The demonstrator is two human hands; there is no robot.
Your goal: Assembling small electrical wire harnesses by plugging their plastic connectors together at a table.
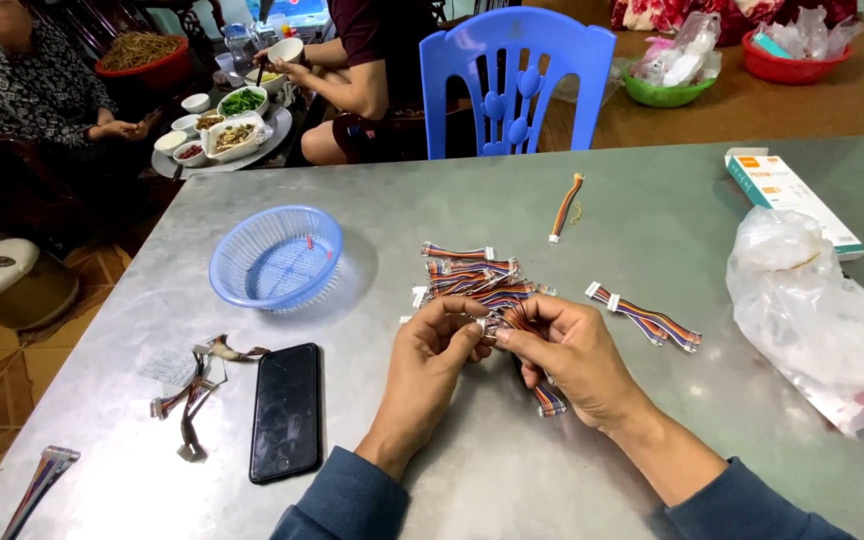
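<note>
Your left hand (436, 342) and right hand (564, 352) meet just below the pile of rainbow ribbon cables (477, 280), fingertips pinched shut on one cable (542, 392) whose free end hangs under the right palm. Most of that pile looks unhandled; left of it the blue basket (277, 258) holds almost nothing. Right of the pile lie a loose cable (647, 318) and plastic bag (817, 315); left, a black phone (286, 410), with bare tabletop (652, 200) beyond the pile.
</note>
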